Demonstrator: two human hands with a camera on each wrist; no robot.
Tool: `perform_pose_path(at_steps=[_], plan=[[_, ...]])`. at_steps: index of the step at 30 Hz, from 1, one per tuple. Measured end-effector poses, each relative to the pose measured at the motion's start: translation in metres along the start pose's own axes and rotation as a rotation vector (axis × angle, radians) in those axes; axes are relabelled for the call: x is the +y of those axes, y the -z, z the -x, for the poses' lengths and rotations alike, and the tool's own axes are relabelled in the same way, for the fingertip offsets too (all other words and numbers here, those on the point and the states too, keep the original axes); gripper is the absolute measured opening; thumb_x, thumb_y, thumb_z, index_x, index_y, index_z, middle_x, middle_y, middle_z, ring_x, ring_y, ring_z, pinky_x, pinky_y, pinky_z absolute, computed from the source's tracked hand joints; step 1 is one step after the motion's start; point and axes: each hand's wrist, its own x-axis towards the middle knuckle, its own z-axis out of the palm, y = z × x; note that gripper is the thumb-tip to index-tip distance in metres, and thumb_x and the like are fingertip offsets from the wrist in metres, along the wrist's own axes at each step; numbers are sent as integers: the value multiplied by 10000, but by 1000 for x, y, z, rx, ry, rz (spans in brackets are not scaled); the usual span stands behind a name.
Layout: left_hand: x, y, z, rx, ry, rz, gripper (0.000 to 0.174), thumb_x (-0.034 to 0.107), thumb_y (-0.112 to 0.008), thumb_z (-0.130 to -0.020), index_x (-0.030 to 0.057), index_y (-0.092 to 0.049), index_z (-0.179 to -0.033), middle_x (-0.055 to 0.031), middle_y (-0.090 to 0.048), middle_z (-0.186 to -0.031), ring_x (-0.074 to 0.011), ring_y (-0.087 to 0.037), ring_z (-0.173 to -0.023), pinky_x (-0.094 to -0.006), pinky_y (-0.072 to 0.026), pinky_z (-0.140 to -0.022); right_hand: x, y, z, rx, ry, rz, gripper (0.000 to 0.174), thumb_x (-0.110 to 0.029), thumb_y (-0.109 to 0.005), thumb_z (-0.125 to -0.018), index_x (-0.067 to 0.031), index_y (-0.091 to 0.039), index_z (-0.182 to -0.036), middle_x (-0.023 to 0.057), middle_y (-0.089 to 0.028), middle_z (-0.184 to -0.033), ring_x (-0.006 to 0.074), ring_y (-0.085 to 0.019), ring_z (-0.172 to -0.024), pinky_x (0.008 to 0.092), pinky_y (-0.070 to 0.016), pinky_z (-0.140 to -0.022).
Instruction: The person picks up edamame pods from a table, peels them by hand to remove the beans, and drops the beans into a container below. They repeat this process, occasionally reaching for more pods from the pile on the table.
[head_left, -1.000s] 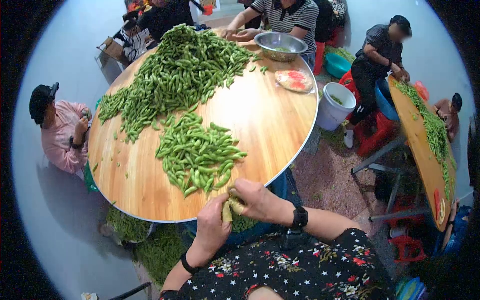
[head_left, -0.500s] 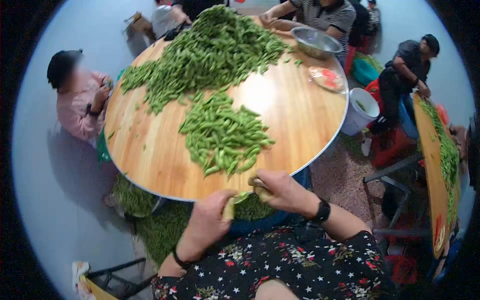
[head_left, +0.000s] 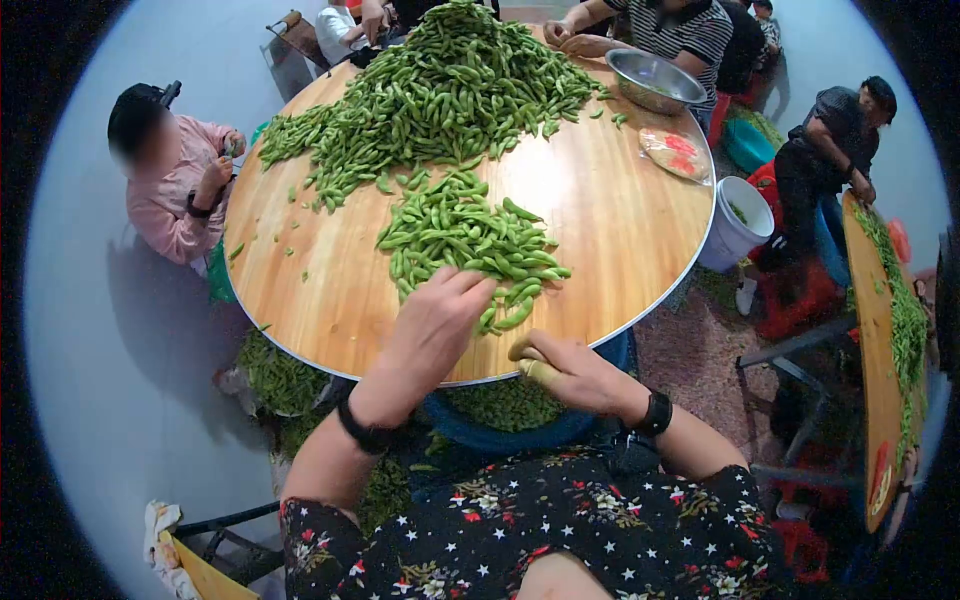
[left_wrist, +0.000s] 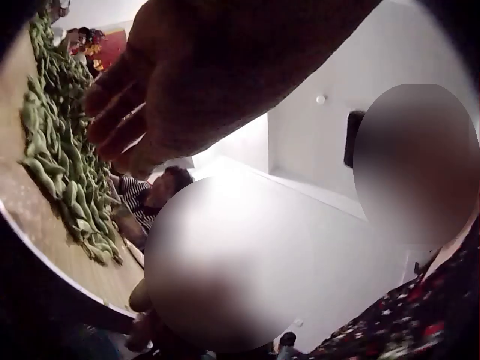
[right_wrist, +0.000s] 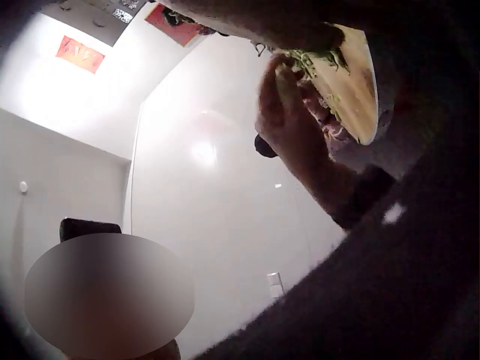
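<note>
My left hand (head_left: 435, 325) reaches over the near edge of a small pile of edamame pods (head_left: 455, 240), fingertips right at the pods. In the left wrist view, the fingers of this left hand (left_wrist: 142, 112) are loosely bent, with no pod visible between them. Its thumb wears a yellow-green cover in the right wrist view. My right hand (head_left: 575, 375) hovers at the table's near edge, thumb and index finger slightly apart, with olive-yellow covers on them. No pod shows between them. Below the table edge sits a blue tub (head_left: 470, 430) with green shelled pieces in it.
A large heap of pods (head_left: 460, 90) covers the far part of the round wooden table (head_left: 620, 250). A metal bowl (head_left: 655, 80) and a bagged flat item (head_left: 675, 153) lie at its right, near a white bucket (head_left: 742, 220). Other people sit around this table and a second one (head_left: 868, 400).
The hands have separated: my left hand moved forward from the table edge onto the small pile, while my right hand stayed near the edge. The green pod earlier between them is gone from view.
</note>
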Motion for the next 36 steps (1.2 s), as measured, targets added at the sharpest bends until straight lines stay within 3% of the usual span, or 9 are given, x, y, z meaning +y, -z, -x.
perform_pose_path(at_steps=[5, 8, 10, 11, 15, 20, 32, 34, 36], plan=[[-11, -29, -17, -105, -104, -135, 249, -15, -581, -784, 7, -572, -1032, -141, -555, -859, -306, -561, -827, -344, -488, -708, -3, 7, 7, -82, -177, -437, 279, -207, -425, -969, -20, -478, -1169, 66, -583, -917, 134, -590, -666, 265, -457, -522], [4, -14, -15, 70, 52, 306, 190, -35, -578, -796, -8, -581, -984, -108, -610, -897, -247, -606, -824, -294, -499, -692, -8, 4, 7, -4, -255, -679, 286, -229, -392, -991, -35, -467, -1187, 49, -573, -879, 99, -560, -614, 208, -439, -495], [17, -6, -4, -70, 620, 1307, 152, -19, -584, -847, -12, -579, -999, -72, -624, -896, -186, -629, -781, -275, -507, -649, -11, 6, 2, -3, -268, -749, 249, -222, -392, -985, -57, -447, -1163, 46, -567, -856, 107, -552, -565, 217, -439, -446], [21, -12, 4, 18, 574, 1452, 135, 31, -585, -887, -3, -576, -1017, -38, -627, -896, -138, -633, -762, -277, -517, -619, -11, 5, 0, 3, -271, -755, 249, -222, -392, -985, -57, -447, -1163, 46, -567, -856, 107, -552, -565, 217, -439, -446], [32, -27, 21, 227, 248, 660, 191, 12, -573, -877, -13, -563, -1066, -118, -637, -893, -193, -645, -782, -291, -510, -679, -8, -3, -5, 14, -244, -895, 276, -228, -378, -994, -63, -382, -1216, 50, -574, -838, 111, -539, -537, 217, -416, -423], [42, -31, 30, 315, 273, 683, 190, 58, -512, -915, 1, -589, -1079, -151, -649, -895, -236, -636, -748, -326, -491, -671, -15, -5, -4, 41, -223, -902, 315, -251, -372, -1003, -58, -352, -1251, 76, -584, -830, 120, -517, -493, 213, -392, -403], [47, -31, 36, 159, 430, 987, 314, 82, -502, -930, 18, -557, -1232, -80, -649, -829, -117, -558, -668, -260, -457, -610, -15, -10, -2, 47, -252, -940, 326, -220, -387, -981, -92, -318, -1274, 48, -554, -764, 108, -485, -443, 211, -348, -360], [48, -30, 35, 389, -54, 373, 324, 76, -501, -928, 11, -547, -1243, -69, -642, -819, -126, -561, -653, -282, -471, -595, -17, -10, 0, 61, -170, -854, 305, -212, -405, -977, -95, -339, -1251, 36, -546, -718, 107, -472, -427, 214, -341, -354], [55, -28, 41, 381, -21, 440, 327, 81, -497, -935, 17, -542, -1252, -47, -625, -797, -112, -541, -622, -269, -457, -562, -30, -4, 3, 27, -218, -896, 277, -207, -408, -978, -99, -356, -1227, 31, -546, -699, 106, -469, -415, 215, -347, -349]])
